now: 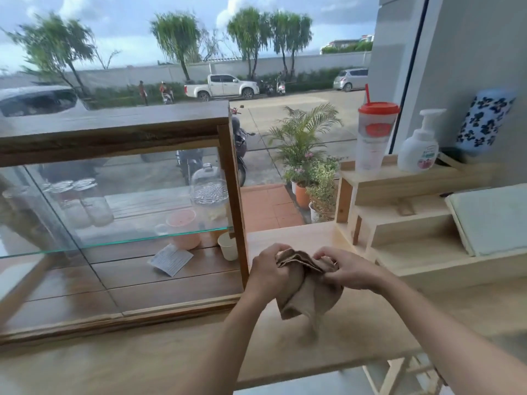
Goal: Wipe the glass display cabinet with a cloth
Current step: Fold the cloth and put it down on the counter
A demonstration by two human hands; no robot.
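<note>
A wood-framed glass display cabinet [231,178] stands on the pale wooden counter [142,363] at the left. Behind its glass are jars, a glass dome, a pink cup, a white paper cup and a slip of paper. Just right of the cabinet's near corner, both hands hold a bunched beige cloth [306,289] above the counter. My left hand [269,266] grips the cloth's left side and my right hand [346,269] pinches its top right. The cloth's lower part hangs loose. Neither hand touches the cabinet.
A stepped pale wooden shelf [399,220] stands at the right. On it are a clear tumbler with an orange lid [373,138], a white pump bottle [419,146] and a blue flowered roll [484,121]. A white pad [493,218] leans there. A big window lies behind.
</note>
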